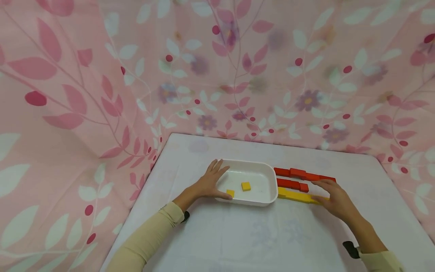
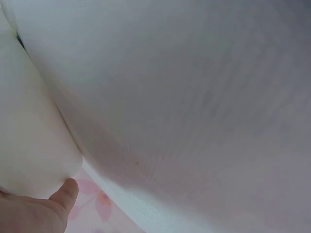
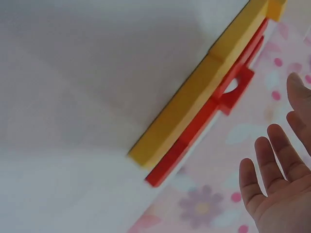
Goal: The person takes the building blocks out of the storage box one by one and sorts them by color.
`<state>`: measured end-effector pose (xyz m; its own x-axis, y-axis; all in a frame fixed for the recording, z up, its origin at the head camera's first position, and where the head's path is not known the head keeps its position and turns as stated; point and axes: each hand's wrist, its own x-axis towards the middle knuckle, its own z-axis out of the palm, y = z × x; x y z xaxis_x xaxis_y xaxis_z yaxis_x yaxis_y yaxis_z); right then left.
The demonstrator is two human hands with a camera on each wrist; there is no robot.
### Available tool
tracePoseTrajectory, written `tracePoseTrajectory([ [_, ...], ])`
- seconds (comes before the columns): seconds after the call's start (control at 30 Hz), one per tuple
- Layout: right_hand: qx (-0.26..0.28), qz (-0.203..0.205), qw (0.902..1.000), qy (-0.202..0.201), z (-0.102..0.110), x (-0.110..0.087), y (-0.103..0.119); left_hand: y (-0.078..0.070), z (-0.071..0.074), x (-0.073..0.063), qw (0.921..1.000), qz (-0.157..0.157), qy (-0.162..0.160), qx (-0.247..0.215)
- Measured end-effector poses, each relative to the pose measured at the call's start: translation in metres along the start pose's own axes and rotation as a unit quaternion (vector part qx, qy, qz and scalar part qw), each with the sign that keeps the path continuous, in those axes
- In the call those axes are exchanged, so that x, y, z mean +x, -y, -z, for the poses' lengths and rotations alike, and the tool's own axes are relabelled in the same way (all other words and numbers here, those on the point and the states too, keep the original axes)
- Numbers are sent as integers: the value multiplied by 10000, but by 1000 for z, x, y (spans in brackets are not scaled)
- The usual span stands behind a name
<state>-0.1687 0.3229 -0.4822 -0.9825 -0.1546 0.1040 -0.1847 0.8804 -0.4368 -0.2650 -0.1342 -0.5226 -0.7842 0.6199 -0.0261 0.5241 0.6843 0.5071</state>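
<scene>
A white rectangular tray [image 1: 253, 201] holds two small yellow blocks, one near its middle [image 1: 246, 186] and one by the near wall [image 1: 230, 193]. My left hand [image 1: 212, 184] spans the tray's left end, thumb at the near rim and fingers at the far rim. The left wrist view has the thumb [image 2: 64, 195] against the tray's side [image 2: 34, 121]. My right hand [image 1: 334, 198] hovers around the right end of a row of yellow blocks [image 1: 295, 195], fingers spread and gripping nothing. In the right wrist view its fingers [image 3: 270, 165] are apart from the blocks.
Two rows of red blocks, a longer one [image 1: 299, 174] behind a shorter one [image 1: 289, 184], lie to the right of the tray, beyond the yellow row. A white cloth [image 1: 244, 234] covers the table. Pink floral fabric [image 1: 258, 75] hangs behind and at the sides.
</scene>
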Motion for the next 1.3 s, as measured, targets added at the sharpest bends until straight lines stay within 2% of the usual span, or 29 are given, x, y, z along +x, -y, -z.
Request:
tracePoseTrajectory([
  [0.17, 382, 283, 9988, -89, -10, 10, 30, 1, -2, 0, 10000, 42, 63, -7],
  [0.37, 871, 827, 9927, -65, -27, 27, 71, 1, -5, -1, 9999, 118, 40, -87],
  [0.7, 1680, 1320, 9762, 373, -66, 46, 131, -3, -5, -1, 9997, 216, 10, -84],
  [0.87, 1918, 1576, 9668, 599, -83, 58, 146, -1, -3, -1, 9997, 222, -36, 52],
  [1.0, 1992, 1696, 9594, 1057, -95, 70, 155, 1, -1, -1, 9997, 212, -103, 102],
  [1.13, 2030, 1623, 9520, 1618, -103, 79, 163, 2, -2, -2, 9998, 161, -139, 42],
  [1.3, 1931, 1641, 9485, 1903, -112, 84, 165, -2, -7, -4, 9998, 20, -181, -74],
])
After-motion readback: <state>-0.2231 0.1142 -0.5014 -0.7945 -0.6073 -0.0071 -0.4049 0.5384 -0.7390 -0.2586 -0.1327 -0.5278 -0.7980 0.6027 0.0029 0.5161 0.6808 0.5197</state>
